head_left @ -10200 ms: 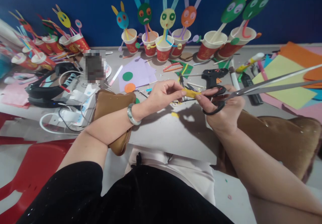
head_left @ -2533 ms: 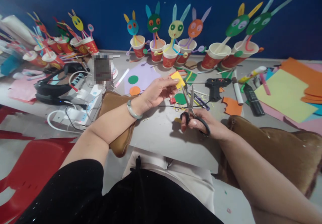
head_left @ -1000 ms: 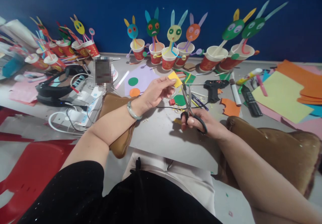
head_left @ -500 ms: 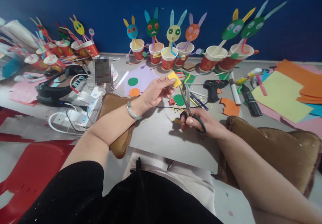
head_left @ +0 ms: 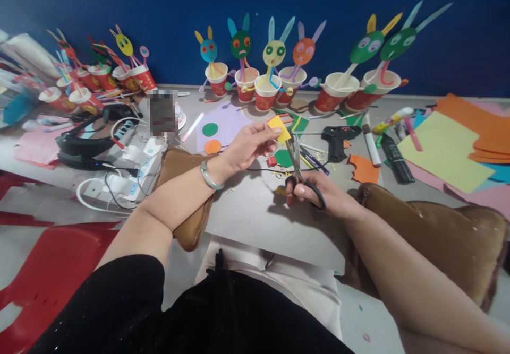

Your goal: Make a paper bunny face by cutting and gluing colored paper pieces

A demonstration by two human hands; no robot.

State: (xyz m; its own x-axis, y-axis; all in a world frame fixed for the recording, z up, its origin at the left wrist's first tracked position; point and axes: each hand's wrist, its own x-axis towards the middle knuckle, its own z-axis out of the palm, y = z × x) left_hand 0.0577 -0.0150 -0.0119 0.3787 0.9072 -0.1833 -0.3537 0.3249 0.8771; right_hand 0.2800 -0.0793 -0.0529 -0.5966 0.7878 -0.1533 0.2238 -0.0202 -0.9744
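Observation:
A small piece of yellow paper (head_left: 280,128) is pinched between the thumb and fingers of my left hand (head_left: 251,144), held above the table. My right hand (head_left: 313,190) grips a pair of scissors (head_left: 296,157) by its black handles. The blades point up and away from me, their tips at the lower right edge of the yellow paper. Below the hands lie a green paper circle (head_left: 284,157), a small red block (head_left: 271,161) and thin yellow paper scraps. A second green circle (head_left: 210,129) and an orange circle (head_left: 212,146) rest on a purple sheet (head_left: 229,123).
Paper cups with colourful rabbit-like figures (head_left: 268,94) line the blue wall. To the right are a black glue gun (head_left: 337,141), markers (head_left: 396,157) and coloured sheets (head_left: 446,152). A power strip (head_left: 139,181) with cables stands left. Brown cushions (head_left: 430,237) lie at the table's near edge.
The yellow paper has shifted slightly right and down, closer onto the scissor blades. The right hand stays nearly in place, still holding the scissors.

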